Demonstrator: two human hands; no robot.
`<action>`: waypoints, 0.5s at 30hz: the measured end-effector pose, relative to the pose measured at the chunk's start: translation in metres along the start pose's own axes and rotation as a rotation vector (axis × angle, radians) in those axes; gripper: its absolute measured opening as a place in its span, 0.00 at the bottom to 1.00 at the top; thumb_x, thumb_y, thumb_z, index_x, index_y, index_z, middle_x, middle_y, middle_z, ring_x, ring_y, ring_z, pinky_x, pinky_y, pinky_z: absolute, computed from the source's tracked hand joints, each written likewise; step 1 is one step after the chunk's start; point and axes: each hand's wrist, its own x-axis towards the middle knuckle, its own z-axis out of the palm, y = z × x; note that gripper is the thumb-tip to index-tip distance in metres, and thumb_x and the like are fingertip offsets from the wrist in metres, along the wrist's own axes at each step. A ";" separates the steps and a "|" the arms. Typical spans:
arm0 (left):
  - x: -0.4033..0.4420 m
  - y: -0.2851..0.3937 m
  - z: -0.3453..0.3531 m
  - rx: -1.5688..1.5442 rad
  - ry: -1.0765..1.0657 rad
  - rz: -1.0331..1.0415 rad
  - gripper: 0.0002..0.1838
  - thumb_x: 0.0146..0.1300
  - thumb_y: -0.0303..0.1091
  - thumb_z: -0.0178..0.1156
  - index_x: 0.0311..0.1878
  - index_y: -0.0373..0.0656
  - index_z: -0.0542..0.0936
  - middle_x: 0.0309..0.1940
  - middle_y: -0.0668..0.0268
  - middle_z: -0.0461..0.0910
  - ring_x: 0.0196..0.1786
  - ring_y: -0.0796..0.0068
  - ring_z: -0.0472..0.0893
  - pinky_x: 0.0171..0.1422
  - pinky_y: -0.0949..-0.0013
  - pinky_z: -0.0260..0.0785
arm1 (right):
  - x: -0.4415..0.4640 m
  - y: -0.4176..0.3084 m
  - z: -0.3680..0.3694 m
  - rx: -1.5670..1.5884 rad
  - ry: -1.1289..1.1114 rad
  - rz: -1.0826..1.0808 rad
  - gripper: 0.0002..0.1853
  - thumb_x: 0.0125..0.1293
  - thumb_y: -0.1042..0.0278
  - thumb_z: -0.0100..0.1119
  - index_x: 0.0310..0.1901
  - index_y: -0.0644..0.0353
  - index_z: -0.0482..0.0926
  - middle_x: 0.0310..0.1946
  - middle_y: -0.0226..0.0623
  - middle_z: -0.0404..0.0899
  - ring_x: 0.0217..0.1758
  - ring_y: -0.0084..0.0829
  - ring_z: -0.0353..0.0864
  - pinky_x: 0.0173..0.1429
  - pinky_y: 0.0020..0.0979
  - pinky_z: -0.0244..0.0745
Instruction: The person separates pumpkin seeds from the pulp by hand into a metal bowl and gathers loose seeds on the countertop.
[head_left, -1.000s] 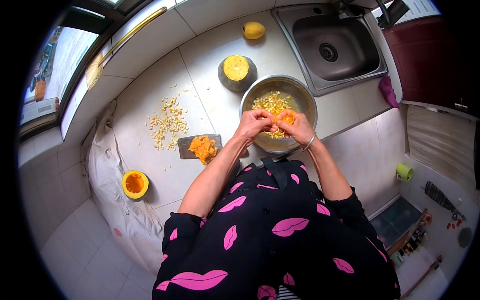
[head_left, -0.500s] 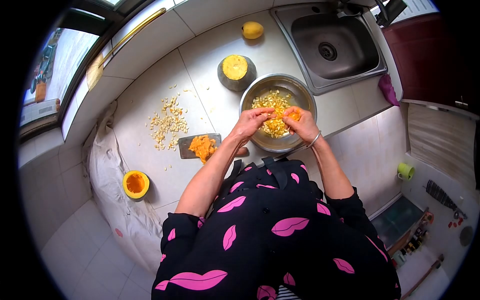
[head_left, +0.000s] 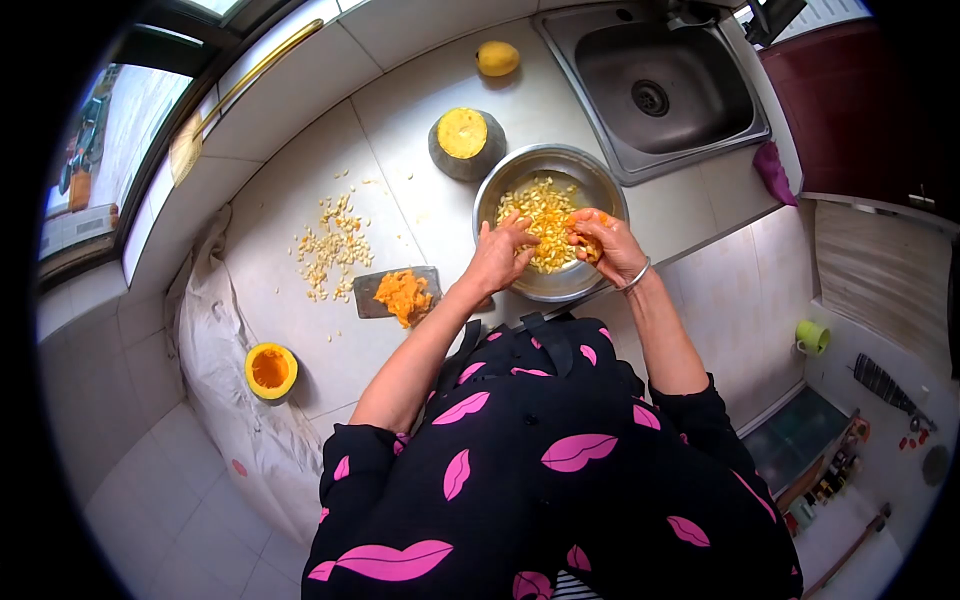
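A steel bowl (head_left: 487,190) holds pumpkin seeds (head_left: 540,200) with orange bits among them. Over its left rim, my left hand (head_left: 500,256) has its fingers apart, and I see nothing gripped in them. My right hand (head_left: 618,252), at the bowl's right side, has its fingers closed around stringy orange pumpkin pulp (head_left: 588,244); bits of pulp cling to the fingers. Left of the bowl lies a cleaver (head_left: 368,308) with a heap of scraped pulp (head_left: 404,296) on its blade. My left forearm partly covers its handle.
Behind the bowl stands a cut pumpkin (head_left: 466,150), near a yellow fruit (head_left: 497,58). Loose seeds (head_left: 333,245) are scattered on the counter (head_left: 300,190). A hollowed pumpkin piece (head_left: 271,371) sits at the left edge. The sink (head_left: 660,90) is at back right.
My left hand has moved away from the right hand, and its fingers have spread. The right hand has shifted slightly right and down, still gripping pulp.
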 end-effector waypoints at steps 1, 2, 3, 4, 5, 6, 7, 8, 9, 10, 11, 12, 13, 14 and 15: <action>0.000 0.000 0.004 0.010 0.082 0.054 0.14 0.56 0.28 0.57 0.47 0.44 0.81 0.60 0.51 0.68 0.70 0.52 0.58 0.70 0.40 0.43 | -0.001 0.000 0.000 0.011 -0.009 0.004 0.06 0.64 0.73 0.55 0.41 0.62 0.73 0.31 0.33 0.76 0.31 0.20 0.77 0.27 0.19 0.73; 0.000 -0.001 0.009 0.020 0.165 0.106 0.14 0.55 0.27 0.58 0.46 0.43 0.81 0.59 0.51 0.69 0.69 0.52 0.58 0.69 0.37 0.42 | -0.001 0.000 0.001 0.021 -0.018 0.009 0.06 0.64 0.72 0.54 0.41 0.62 0.73 0.32 0.33 0.77 0.31 0.21 0.78 0.28 0.20 0.74; 0.001 0.001 0.011 0.031 0.247 0.159 0.13 0.54 0.27 0.58 0.44 0.42 0.82 0.58 0.51 0.70 0.69 0.53 0.59 0.68 0.33 0.41 | -0.002 -0.002 0.003 0.032 -0.027 0.013 0.06 0.64 0.72 0.54 0.41 0.62 0.73 0.32 0.34 0.77 0.32 0.21 0.78 0.29 0.20 0.74; 0.003 0.003 0.014 0.005 0.291 0.170 0.13 0.54 0.27 0.58 0.43 0.42 0.81 0.58 0.51 0.70 0.69 0.52 0.58 0.68 0.34 0.40 | -0.004 -0.003 0.006 0.021 -0.028 0.018 0.05 0.64 0.72 0.53 0.41 0.62 0.73 0.31 0.33 0.76 0.32 0.21 0.78 0.29 0.20 0.74; 0.005 0.006 0.017 -0.020 0.336 0.181 0.12 0.54 0.26 0.58 0.43 0.41 0.81 0.58 0.51 0.70 0.69 0.52 0.58 0.69 0.35 0.40 | -0.005 -0.005 0.008 0.010 -0.030 0.023 0.05 0.64 0.72 0.52 0.41 0.61 0.72 0.31 0.33 0.76 0.32 0.21 0.77 0.30 0.20 0.73; 0.005 0.007 0.018 -0.045 0.380 0.192 0.12 0.54 0.26 0.58 0.43 0.41 0.81 0.58 0.51 0.69 0.69 0.52 0.58 0.69 0.35 0.39 | -0.007 -0.006 0.011 -0.001 -0.030 0.027 0.05 0.64 0.72 0.52 0.40 0.61 0.72 0.31 0.33 0.75 0.32 0.20 0.76 0.30 0.20 0.73; 0.007 0.006 0.018 -0.021 0.360 0.209 0.12 0.53 0.26 0.58 0.42 0.40 0.81 0.56 0.51 0.71 0.68 0.52 0.60 0.69 0.38 0.43 | -0.007 -0.007 0.013 -0.001 -0.032 0.027 0.05 0.64 0.71 0.52 0.40 0.61 0.72 0.30 0.33 0.76 0.32 0.20 0.76 0.30 0.20 0.73; 0.009 0.004 0.017 0.004 0.341 0.225 0.11 0.53 0.25 0.58 0.41 0.40 0.81 0.55 0.51 0.73 0.67 0.52 0.62 0.69 0.42 0.47 | -0.007 -0.007 0.014 -0.002 -0.034 0.027 0.05 0.65 0.71 0.52 0.40 0.61 0.72 0.30 0.33 0.76 0.32 0.20 0.77 0.30 0.20 0.73; 0.011 0.003 0.016 0.028 0.322 0.241 0.11 0.53 0.25 0.58 0.41 0.40 0.81 0.53 0.51 0.74 0.65 0.52 0.64 0.69 0.45 0.50 | -0.007 -0.007 0.014 -0.002 -0.036 0.027 0.05 0.65 0.71 0.52 0.40 0.61 0.72 0.30 0.33 0.76 0.33 0.20 0.77 0.30 0.20 0.73; 0.012 0.003 0.016 -0.081 0.345 0.204 0.10 0.52 0.24 0.58 0.40 0.39 0.81 0.50 0.51 0.76 0.62 0.52 0.68 0.66 0.49 0.55 | -0.007 -0.008 0.015 -0.003 -0.045 0.030 0.05 0.65 0.71 0.52 0.40 0.61 0.72 0.30 0.33 0.76 0.33 0.20 0.77 0.30 0.20 0.73; 0.014 0.003 0.017 -0.190 0.367 0.167 0.10 0.52 0.24 0.59 0.39 0.38 0.81 0.46 0.51 0.77 0.59 0.52 0.71 0.63 0.54 0.60 | -0.006 -0.008 0.015 -0.004 -0.055 0.032 0.05 0.65 0.71 0.52 0.40 0.61 0.73 0.30 0.33 0.76 0.32 0.20 0.77 0.30 0.20 0.73; 0.014 0.006 0.015 -0.299 0.388 0.129 0.09 0.52 0.24 0.59 0.38 0.37 0.81 0.43 0.51 0.79 0.56 0.53 0.75 0.61 0.59 0.65 | -0.006 -0.009 0.015 -0.004 -0.064 0.035 0.05 0.65 0.71 0.52 0.40 0.61 0.73 0.30 0.33 0.76 0.32 0.20 0.76 0.30 0.20 0.73; 0.013 0.008 0.013 -0.323 0.379 0.083 0.09 0.51 0.24 0.59 0.37 0.36 0.81 0.41 0.52 0.79 0.52 0.53 0.76 0.58 0.61 0.67 | -0.006 -0.009 0.015 0.010 -0.067 0.033 0.05 0.65 0.71 0.52 0.40 0.62 0.72 0.30 0.33 0.76 0.32 0.21 0.77 0.30 0.20 0.73; 0.012 0.010 0.010 -0.346 0.371 0.037 0.08 0.51 0.23 0.60 0.36 0.35 0.80 0.38 0.52 0.80 0.49 0.54 0.78 0.54 0.64 0.69 | -0.006 -0.008 0.015 0.024 -0.069 0.030 0.05 0.65 0.72 0.52 0.40 0.62 0.72 0.30 0.34 0.76 0.32 0.21 0.78 0.29 0.20 0.73; 0.011 0.013 0.008 -0.370 0.362 -0.009 0.07 0.51 0.23 0.60 0.35 0.35 0.80 0.35 0.52 0.80 0.45 0.54 0.80 0.51 0.66 0.72 | -0.006 -0.008 0.015 0.038 -0.072 0.027 0.05 0.65 0.72 0.52 0.40 0.63 0.72 0.30 0.35 0.77 0.32 0.21 0.78 0.29 0.20 0.74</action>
